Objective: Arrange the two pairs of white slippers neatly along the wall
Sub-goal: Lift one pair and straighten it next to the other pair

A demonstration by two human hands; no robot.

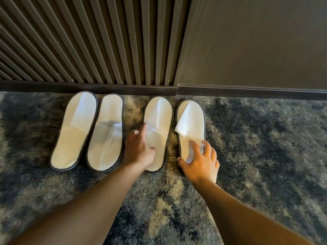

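Observation:
Several white slippers with dark edging lie in a row on the carpet, toes toward the wall. The left pair lies close together, slightly slanted. My left hand rests with spread fingers on the heel part of the third slipper. My right hand covers the heel end of the fourth slipper, fingers spread and touching it. The fourth slipper's upper flap is folded up at its left corner. A gap separates the two pairs.
A dark baseboard runs along the wall behind the slippers' toes. Vertical wooden slats cover the left wall; a plain dark panel is on the right. Mottled grey-blue carpet extends all around.

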